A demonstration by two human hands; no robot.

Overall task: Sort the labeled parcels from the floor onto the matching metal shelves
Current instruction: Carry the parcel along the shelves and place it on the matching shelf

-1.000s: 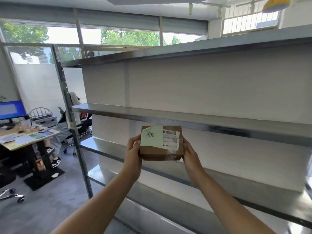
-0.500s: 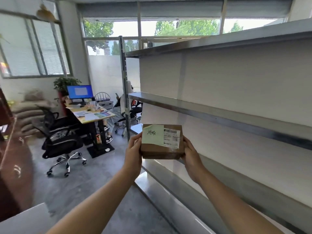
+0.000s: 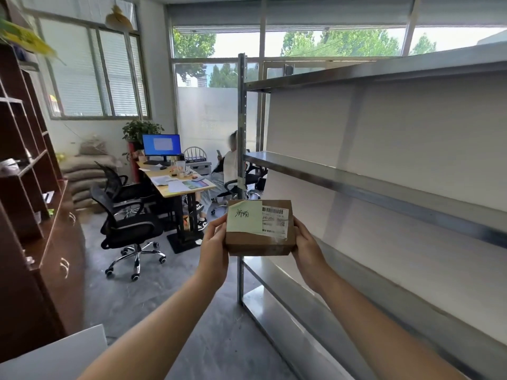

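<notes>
A small brown cardboard parcel (image 3: 259, 244) is held up at chest height in front of me. On its top are a pale green handwritten note and a white barcode label. My left hand (image 3: 215, 242) grips its left side and my right hand (image 3: 306, 246) grips its right side. The metal shelves (image 3: 384, 185) stretch along the right, with several bare steel levels and a white back panel. The parcel hovers just left of the shelf unit's upright post (image 3: 241, 138), level with the gap below the middle shelf.
A dark wooden cabinet (image 3: 33, 215) lines the left. Two black office chairs (image 3: 129, 229) and a desk (image 3: 178, 185) with a monitor stand ahead, and a person sits behind the post. A white board corner (image 3: 55, 355) lies at the lower left. Grey floor runs between.
My view has swung left, away from the shelves and towards the room. The parcel stays in both hands at about the same height, and the shelf post is now behind it.
</notes>
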